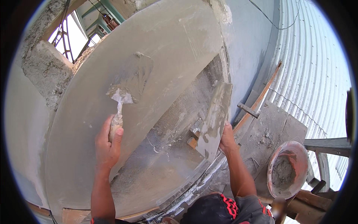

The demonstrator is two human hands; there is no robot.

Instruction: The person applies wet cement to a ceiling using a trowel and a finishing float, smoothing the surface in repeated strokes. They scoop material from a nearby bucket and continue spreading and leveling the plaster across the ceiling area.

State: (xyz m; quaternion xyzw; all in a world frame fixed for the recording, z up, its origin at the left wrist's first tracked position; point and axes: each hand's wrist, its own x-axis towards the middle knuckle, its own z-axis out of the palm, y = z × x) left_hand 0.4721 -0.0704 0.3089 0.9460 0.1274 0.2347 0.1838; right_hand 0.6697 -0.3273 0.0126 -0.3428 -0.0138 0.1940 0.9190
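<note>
A: How far was the work?

B: The broad wall (160,41) was, in my judgement, mostly covered: it was smooth and gray from twelve o'clock, through nine, to seven. The rough strip (164,123), which ran from one o'clock to seven, was darker and uneven, so probably this part was left.

A: Which containers were there?

B: I saw one pinkish bucket (300,158) at four o'clock. It held gray mortar (283,171), lower than its rim.

A: And the tools?

B: The long board (215,119), at three o'clock, was smeared with gray. The trowel (122,96), between nine and ten, was before the smooth face; whether it touched, I could not tell.

A: How were the hands?

B: The left grip (108,145), at eight o'clock, was closed around the trowel's handle. The right grip (226,139), at four, held the board's edge, its fingers partly hidden.
</note>
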